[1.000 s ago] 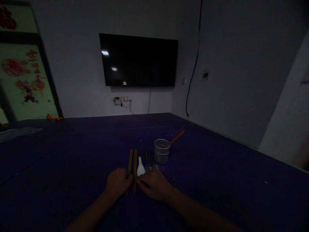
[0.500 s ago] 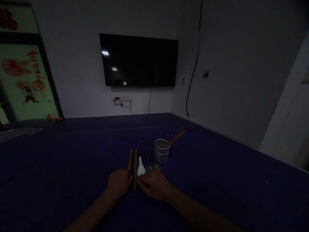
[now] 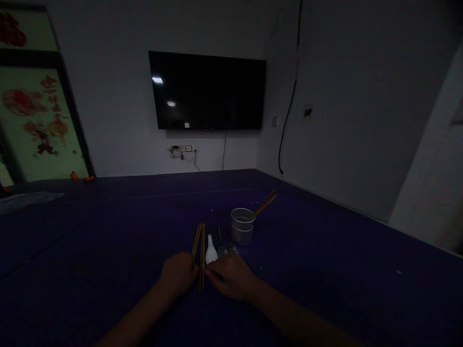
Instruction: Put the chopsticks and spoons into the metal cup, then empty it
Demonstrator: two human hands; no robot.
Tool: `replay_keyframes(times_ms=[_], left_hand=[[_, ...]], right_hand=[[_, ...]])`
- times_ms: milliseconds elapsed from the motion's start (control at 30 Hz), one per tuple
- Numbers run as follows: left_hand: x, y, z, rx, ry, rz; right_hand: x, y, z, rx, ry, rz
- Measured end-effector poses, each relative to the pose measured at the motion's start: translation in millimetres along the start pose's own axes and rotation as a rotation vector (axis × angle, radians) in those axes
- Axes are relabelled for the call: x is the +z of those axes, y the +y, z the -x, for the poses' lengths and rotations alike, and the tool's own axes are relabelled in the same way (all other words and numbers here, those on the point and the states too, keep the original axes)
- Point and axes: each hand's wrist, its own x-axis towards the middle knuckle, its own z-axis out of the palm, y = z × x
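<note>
My left hand (image 3: 180,273) is closed around the lower part of a pair of wooden chopsticks (image 3: 196,241), whose upper ends lean to the right. Just right of it, a second pair of chopsticks (image 3: 202,250) lies lengthwise on the purple surface. My right hand (image 3: 230,274) is curled, its fingertips close beside that second pair; whether anything is in them is hidden. Beyond its knuckles lie a white soup spoon (image 3: 211,251) and two dark metal utensils, one a metal spoon (image 3: 223,250), their near ends partly covered by the hand.
A metal cup (image 3: 242,231) stands behind the right hand, with chopsticks (image 3: 265,205) slanting out of it to the right. Crumpled clear plastic (image 3: 29,200) lies far left on the purple surface (image 3: 108,241). A television (image 3: 210,91) hangs on the back wall.
The upper ends of the chopsticks in my left hand have swung slightly right, towards the second pair. My right hand has hardly moved.
</note>
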Motion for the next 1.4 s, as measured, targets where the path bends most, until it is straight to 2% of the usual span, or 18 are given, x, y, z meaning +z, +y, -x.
replay_keyframes(times_ms=[333, 467, 800, 1067, 1200, 1400], left_hand=[[-3.6, 4.7, 3.2, 0.028, -0.028, -0.044], [-3.2, 4.2, 3.9, -0.004, -0.048, -0.019], [-1.6, 3.2, 4.2, -0.01, -0.017, -0.026], [1.3, 2.3, 5.4, -0.092, -0.001, 0.035], [2.8, -3.5, 1.9, -0.14, 0.049, 0.122], [3.9, -4.0, 1.7, -0.018, 0.214, 0.122]], right_hand=[[2.1, 1.2, 0.2, 0.0, 0.009, -0.024], [-0.2, 0.6, 0.9, -0.013, 0.011, -0.047], [3.1, 2.0, 0.2, -0.008, 0.008, -0.015], [-3.0, -1.2, 0.3, 0.012, -0.012, 0.0], [-1.4, -0.2, 0.6, 0.04, 0.009, -0.015], [-0.2, 2.6, 1.0, 0.205, 0.123, -0.082]])
